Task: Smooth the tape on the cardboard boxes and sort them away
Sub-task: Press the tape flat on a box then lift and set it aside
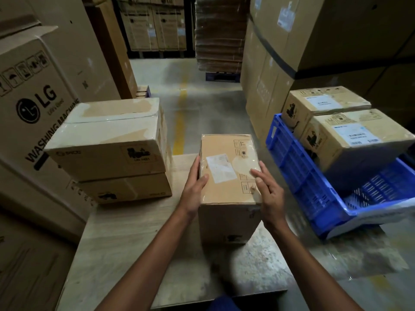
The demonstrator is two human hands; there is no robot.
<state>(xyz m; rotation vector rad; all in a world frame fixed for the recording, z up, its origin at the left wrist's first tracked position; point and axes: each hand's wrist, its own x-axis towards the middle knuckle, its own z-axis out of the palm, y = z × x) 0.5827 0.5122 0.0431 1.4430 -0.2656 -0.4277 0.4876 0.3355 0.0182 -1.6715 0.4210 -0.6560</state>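
A small cardboard box (226, 153) stands upright on the wooden table (125, 239) in front of me, with a white label and clear tape on its top. My left hand (195, 187) grips the box's left top edge, thumb on the top face and fingers down the side. My right hand (268, 194) rests with straight fingers at the right edge of the top, over the taped part. Two taped boxes (107, 140) are stacked on the table's far left corner.
A blue plastic crate (298, 173) to the right holds two labelled cardboard boxes (350, 133). Large washing-machine cartons (33, 90) wall the left side, and tall cartons (292, 41) rise on the right. A concrete aisle with a yellow line (180, 122) runs ahead.
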